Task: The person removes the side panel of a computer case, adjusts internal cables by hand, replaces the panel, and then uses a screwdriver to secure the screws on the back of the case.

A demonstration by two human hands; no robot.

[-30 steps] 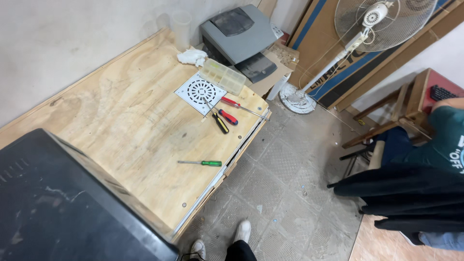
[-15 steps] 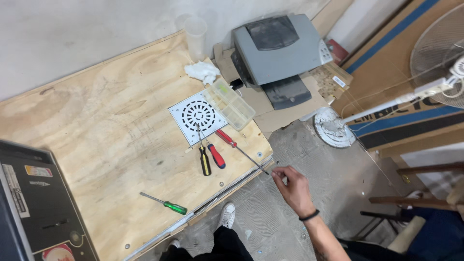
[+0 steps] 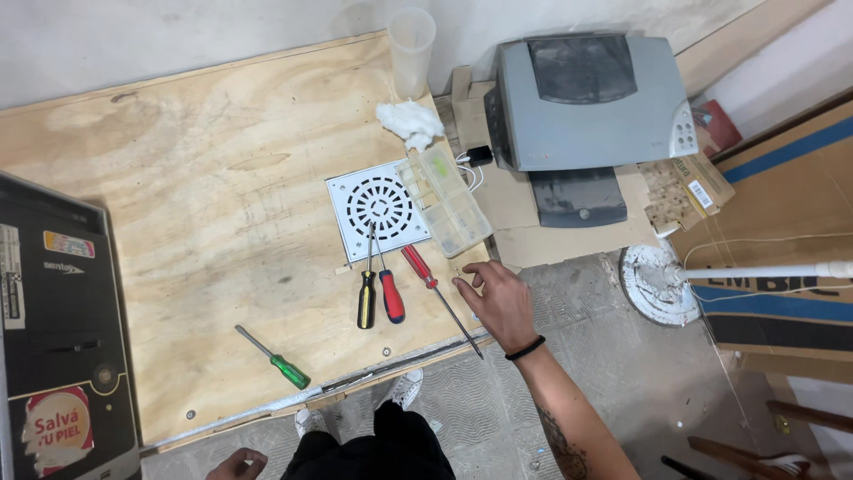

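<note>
Just right hand [image 3: 499, 300] beside red screwdriver [image 3: 437, 292]

A plywood desk [image 3: 204, 187] is carrying a white square grate [image 3: 378, 207], a clear parts box [image 3: 444, 198], four screwdrivers, red [image 3: 437, 292], red-and-black [image 3: 388, 289], yellow-and-black [image 3: 366, 293] and green [image 3: 275, 357], a plastic cup [image 3: 412, 49], a white rag [image 3: 409, 122] and a black computer case [image 3: 58, 329].

A grey printer [image 3: 591, 102] on cardboard; a clear plastic cup [image 3: 412, 49]; a green-handled screwdriver [image 3: 275, 357]; a black computer case [image 3: 55, 338].
</note>
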